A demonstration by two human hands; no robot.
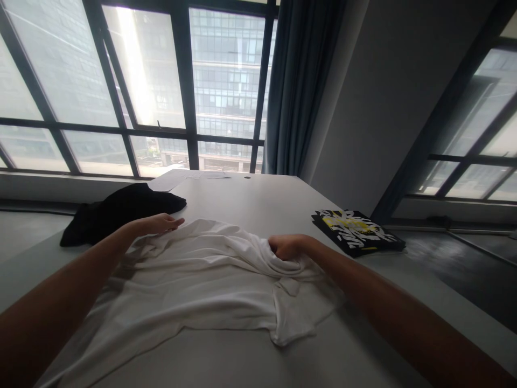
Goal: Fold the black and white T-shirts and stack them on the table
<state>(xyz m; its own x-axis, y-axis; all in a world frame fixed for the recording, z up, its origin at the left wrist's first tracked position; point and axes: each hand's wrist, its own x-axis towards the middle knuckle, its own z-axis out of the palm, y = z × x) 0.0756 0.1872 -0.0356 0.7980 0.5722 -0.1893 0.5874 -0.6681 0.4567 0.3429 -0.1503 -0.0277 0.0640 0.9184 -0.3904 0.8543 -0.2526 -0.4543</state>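
A white T-shirt lies spread and wrinkled on the table in front of me, with a sleeve flopped toward the near right. My right hand is closed on bunched cloth near the shirt's right end, and its fingertips are hidden in the folds. At the far left edge of the shirt is my left hand, its fingers stretched out and the thumb a little apart. It rests beside or on the cloth; I cannot tell which.
A black garment lies loosely at the left of the white table. To the right sits a folded black garment with a white and yellow print. Papers lie at the far end, before windows and a blue curtain.
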